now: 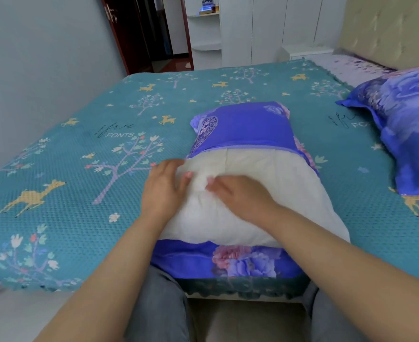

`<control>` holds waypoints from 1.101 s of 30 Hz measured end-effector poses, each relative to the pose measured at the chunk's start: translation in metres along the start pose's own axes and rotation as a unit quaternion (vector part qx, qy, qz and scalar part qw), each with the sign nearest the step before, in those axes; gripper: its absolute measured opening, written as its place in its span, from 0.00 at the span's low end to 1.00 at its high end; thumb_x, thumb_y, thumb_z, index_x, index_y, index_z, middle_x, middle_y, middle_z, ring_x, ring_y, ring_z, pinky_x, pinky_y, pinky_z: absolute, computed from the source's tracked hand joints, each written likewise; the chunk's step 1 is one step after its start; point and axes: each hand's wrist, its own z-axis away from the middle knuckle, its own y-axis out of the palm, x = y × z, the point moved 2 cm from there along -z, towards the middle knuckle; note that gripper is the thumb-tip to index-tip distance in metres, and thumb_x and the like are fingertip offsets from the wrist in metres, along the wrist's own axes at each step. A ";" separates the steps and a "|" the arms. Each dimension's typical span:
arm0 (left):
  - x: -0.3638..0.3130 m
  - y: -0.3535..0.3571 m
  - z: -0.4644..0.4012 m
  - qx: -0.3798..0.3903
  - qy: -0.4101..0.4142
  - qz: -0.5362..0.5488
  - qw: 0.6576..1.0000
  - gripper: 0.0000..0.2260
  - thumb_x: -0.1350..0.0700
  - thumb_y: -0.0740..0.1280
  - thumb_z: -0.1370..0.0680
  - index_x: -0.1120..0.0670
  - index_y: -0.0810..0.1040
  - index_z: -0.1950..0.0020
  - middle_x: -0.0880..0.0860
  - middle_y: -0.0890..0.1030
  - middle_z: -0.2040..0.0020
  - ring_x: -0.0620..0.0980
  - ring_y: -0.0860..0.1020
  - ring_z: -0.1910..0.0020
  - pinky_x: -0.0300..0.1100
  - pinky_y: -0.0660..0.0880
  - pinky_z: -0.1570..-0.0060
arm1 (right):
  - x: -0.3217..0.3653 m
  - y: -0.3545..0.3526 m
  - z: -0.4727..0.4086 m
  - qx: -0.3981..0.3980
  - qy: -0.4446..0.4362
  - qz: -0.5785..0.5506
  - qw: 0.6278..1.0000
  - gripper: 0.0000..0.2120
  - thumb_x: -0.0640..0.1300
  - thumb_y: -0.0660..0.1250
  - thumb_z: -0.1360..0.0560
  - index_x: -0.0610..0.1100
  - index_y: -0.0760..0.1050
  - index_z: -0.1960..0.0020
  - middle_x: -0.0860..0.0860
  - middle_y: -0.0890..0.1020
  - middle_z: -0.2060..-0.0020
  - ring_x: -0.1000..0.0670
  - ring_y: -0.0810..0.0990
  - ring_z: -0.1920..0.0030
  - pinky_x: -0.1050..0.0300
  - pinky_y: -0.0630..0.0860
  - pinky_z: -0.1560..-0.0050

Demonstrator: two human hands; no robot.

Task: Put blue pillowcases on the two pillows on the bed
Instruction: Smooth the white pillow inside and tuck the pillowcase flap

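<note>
Soft matt white cloth pillow (253,193), smooth blue floral pillowcase (243,129), textured woven teal bedspread (80,149)

Pillow (248,193) half in pillowcase (243,127); second pillow (406,129) right.

A white pillow (250,206) lies at the bed's (80,149) near edge, its far end, toward 12 o'clock, inside a blue floral pillowcase (243,129), the near half bare. At 2 o'clock, a second pillow (406,124) lies fully cased in blue.
</note>
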 end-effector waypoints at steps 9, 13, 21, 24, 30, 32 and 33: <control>-0.046 0.103 -0.096 0.196 -0.019 -0.128 0.972 0.19 0.40 0.63 0.26 0.51 0.75 0.43 0.54 0.75 0.41 0.56 0.72 0.40 0.48 0.67 0.43 | -0.143 -0.021 -0.070 -0.122 0.251 0.230 0.932 0.19 0.50 0.59 0.25 0.45 0.68 0.36 0.44 0.71 0.39 0.42 0.68 0.38 0.47 0.64 0.40; -0.051 0.133 -0.086 0.133 0.049 -0.137 0.980 0.11 0.46 0.62 0.25 0.53 0.74 0.55 0.54 0.78 0.51 0.56 0.73 0.46 0.47 0.66 0.49 | -0.155 0.001 -0.078 -0.178 0.194 0.254 0.931 0.13 0.51 0.61 0.24 0.43 0.73 0.46 0.43 0.79 0.50 0.42 0.74 0.46 0.48 0.63 0.47; -0.004 0.122 -0.066 -0.108 -0.248 0.125 0.955 0.04 0.59 0.60 0.30 0.52 0.65 0.60 0.52 0.73 0.58 0.57 0.71 0.59 0.45 0.65 0.62 | -0.158 -0.016 -0.072 -0.293 0.196 0.140 0.925 0.06 0.37 0.59 0.29 0.40 0.71 0.52 0.42 0.78 0.60 0.39 0.77 0.60 0.53 0.64 0.65; 0.026 0.111 -0.065 -0.192 -0.287 0.096 0.933 0.05 0.62 0.60 0.31 0.53 0.69 0.60 0.55 0.72 0.53 0.58 0.71 0.52 0.46 0.65 0.60 | -0.190 -0.043 -0.054 -0.348 0.284 0.088 0.889 0.08 0.41 0.59 0.26 0.41 0.69 0.48 0.42 0.77 0.52 0.38 0.77 0.53 0.51 0.67 0.59; 0.073 0.111 -0.054 -0.049 -0.405 0.170 0.897 0.04 0.61 0.64 0.29 0.54 0.71 0.63 0.57 0.76 0.61 0.61 0.77 0.53 0.44 0.69 0.57 | -0.222 -0.032 -0.027 -0.123 0.469 0.048 0.873 0.17 0.44 0.57 0.23 0.38 0.72 0.38 0.38 0.75 0.38 0.39 0.75 0.38 0.49 0.70 0.40; 0.079 0.105 -0.048 -0.008 -0.414 0.160 0.896 0.08 0.58 0.65 0.29 0.55 0.70 0.67 0.55 0.74 0.66 0.61 0.76 0.57 0.44 0.69 0.59 | -0.223 -0.033 -0.021 -0.063 0.490 0.038 0.869 0.18 0.41 0.56 0.23 0.36 0.72 0.36 0.38 0.73 0.35 0.40 0.73 0.36 0.49 0.68 0.37; 0.076 0.101 -0.046 0.004 -0.407 0.142 0.903 0.08 0.56 0.65 0.29 0.56 0.70 0.67 0.55 0.74 0.67 0.60 0.75 0.59 0.44 0.69 0.60 | -0.221 -0.035 -0.020 -0.045 0.495 0.040 0.867 0.18 0.41 0.56 0.23 0.37 0.71 0.35 0.39 0.73 0.34 0.40 0.72 0.35 0.49 0.67 0.36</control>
